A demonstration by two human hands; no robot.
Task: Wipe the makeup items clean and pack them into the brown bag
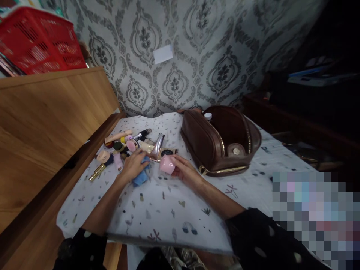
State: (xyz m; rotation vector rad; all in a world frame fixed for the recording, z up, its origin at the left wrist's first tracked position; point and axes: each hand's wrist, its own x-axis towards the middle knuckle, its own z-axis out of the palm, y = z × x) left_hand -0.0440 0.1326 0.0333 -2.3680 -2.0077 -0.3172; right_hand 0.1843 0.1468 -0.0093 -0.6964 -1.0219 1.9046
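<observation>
Black sleeves with pale dots lie closest to you, reaching over the white printed cloth that covers the worktop. Your right hand pinches a smooth, squat pink jar between thumb and fingers, just to the left of the brown bag. Farther left of the bag, your left hand has its fingers curled round a crumpled, soft blue cloth. Beyond that hand, well left of the bag, you have a loose heap of cosmetics: a slim peach tube, a shiny metallic tube, a rounded pink piece and, at its near edge, a glossy gold stick. The bag itself is boxy, with a leather-like sheen, its metal-toothed zip gaping and a white cap showing inside. Behind the bag rises a grey, ornately patterned wall.
</observation>
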